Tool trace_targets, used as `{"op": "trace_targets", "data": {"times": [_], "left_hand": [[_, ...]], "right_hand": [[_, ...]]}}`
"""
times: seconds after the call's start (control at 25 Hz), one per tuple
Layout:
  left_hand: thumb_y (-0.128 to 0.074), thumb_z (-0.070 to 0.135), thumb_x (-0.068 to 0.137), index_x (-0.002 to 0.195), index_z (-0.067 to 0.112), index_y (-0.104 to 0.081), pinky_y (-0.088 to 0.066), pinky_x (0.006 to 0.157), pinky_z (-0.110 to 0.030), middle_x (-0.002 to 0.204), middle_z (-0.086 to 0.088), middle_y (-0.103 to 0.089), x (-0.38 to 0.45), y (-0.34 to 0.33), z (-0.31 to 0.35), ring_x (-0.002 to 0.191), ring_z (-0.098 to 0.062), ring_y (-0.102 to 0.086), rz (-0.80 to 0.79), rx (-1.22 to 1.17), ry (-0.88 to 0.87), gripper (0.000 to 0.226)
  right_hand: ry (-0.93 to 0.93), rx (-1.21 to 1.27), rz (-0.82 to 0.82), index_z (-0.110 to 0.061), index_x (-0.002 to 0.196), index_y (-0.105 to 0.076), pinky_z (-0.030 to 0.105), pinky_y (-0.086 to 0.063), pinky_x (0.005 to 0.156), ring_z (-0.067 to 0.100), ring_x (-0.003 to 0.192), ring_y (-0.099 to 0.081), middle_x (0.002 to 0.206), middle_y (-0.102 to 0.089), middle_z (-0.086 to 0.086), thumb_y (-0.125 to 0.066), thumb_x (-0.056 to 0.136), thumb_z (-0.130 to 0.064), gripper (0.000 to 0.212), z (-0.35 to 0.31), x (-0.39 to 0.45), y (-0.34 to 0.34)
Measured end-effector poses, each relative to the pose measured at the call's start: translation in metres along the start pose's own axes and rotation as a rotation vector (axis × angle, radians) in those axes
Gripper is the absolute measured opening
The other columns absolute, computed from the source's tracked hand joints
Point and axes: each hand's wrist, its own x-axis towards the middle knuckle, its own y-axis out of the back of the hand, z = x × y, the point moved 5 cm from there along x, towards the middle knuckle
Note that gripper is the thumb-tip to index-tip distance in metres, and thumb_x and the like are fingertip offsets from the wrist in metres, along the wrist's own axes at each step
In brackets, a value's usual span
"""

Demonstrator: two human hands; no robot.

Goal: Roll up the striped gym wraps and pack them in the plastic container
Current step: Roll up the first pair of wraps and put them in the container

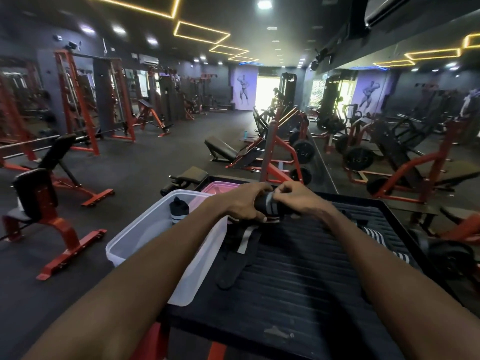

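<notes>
Ribbed platform (pixel 298 268) | left hand (pixel 241 203), right hand (pixel 296 197) fingers grip wrap roll (pixel 268 203) | container (pixel 145 229) overhangs left edge

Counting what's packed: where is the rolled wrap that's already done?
In the head view, left of centre: the rolled wrap stands inside the clear plastic container, just left of the left hand.

Colours and patterns, gym bench

Black wrap (pixel 268 206) with grey-white stripes; second striped wrap (pixel 378 233) black and white. Clear, whitish container (pixel 145 237), pink lid (pixel 220 187). Ribbed black platform (pixel 298 268). Red-and-black machine frames (pixel 78 229).
</notes>
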Motion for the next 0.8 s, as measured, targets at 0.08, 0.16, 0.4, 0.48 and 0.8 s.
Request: {"op": "trace_targets", "data": {"times": [0.08,0.16,0.4,0.48,0.8], "left_hand": [[-0.084,0.031,0.074,0.138,0.017,-0.047,-0.043,0.089,-0.027,0.127,-0.001,-0.059,-0.012,0.014,-0.007,0.108,-0.014,-0.056,0.123,0.007,-0.022,0.075],[-0.083,0.038,0.075,0.130,0.015,-0.053,-0.046,0.085,-0.029,0.119,-0.006,-0.066,-0.025,0.032,-0.023,0.105,-0.023,-0.062,0.292,0.032,0.011,0.067],[-0.080,0.045,0.077,0.098,0.005,-0.067,-0.050,0.061,-0.016,0.085,-0.007,-0.072,-0.077,0.065,-0.086,0.068,-0.009,-0.060,0.462,-0.101,0.277,0.047],[-0.078,0.027,0.083,0.090,-0.002,-0.069,-0.040,0.054,-0.012,0.080,-0.012,-0.069,-0.091,0.069,-0.096,0.065,-0.011,-0.053,0.408,-0.074,0.285,0.031],[-0.064,0.027,0.089,0.100,0.012,-0.073,-0.052,0.089,-0.043,0.110,-0.013,-0.070,-0.117,0.073,-0.173,0.108,-0.032,-0.062,0.342,0.146,0.449,0.021]], "right_hand": [[0.030,0.080,-0.029,-0.010,0.093,-0.065,0.030,-0.058,0.059,0.019,0.079,-0.063,0.095,-0.066,0.011,-0.072,0.087,-0.020,0.013,-0.027,0.009,-0.010],[0.076,0.175,-0.046,-0.008,0.094,-0.064,0.033,-0.058,0.058,0.022,0.075,-0.065,0.094,-0.067,0.015,-0.079,0.082,-0.014,0.021,-0.050,0.018,-0.022],[0.214,0.190,-0.028,-0.007,0.091,-0.073,0.048,-0.060,0.088,0.030,0.091,-0.073,0.096,-0.075,0.016,-0.089,0.070,-0.011,0.027,-0.108,0.041,-0.069],[0.262,0.037,-0.037,-0.012,0.088,-0.075,0.045,-0.060,0.087,0.026,0.091,-0.073,0.092,-0.076,0.009,-0.090,0.068,-0.019,0.026,-0.123,0.045,-0.089],[0.407,-0.632,-0.149,-0.008,0.093,-0.070,0.032,-0.047,0.065,0.029,0.089,-0.065,0.095,-0.069,0.010,-0.075,0.074,-0.016,0.021,-0.135,0.059,-0.170]]}}
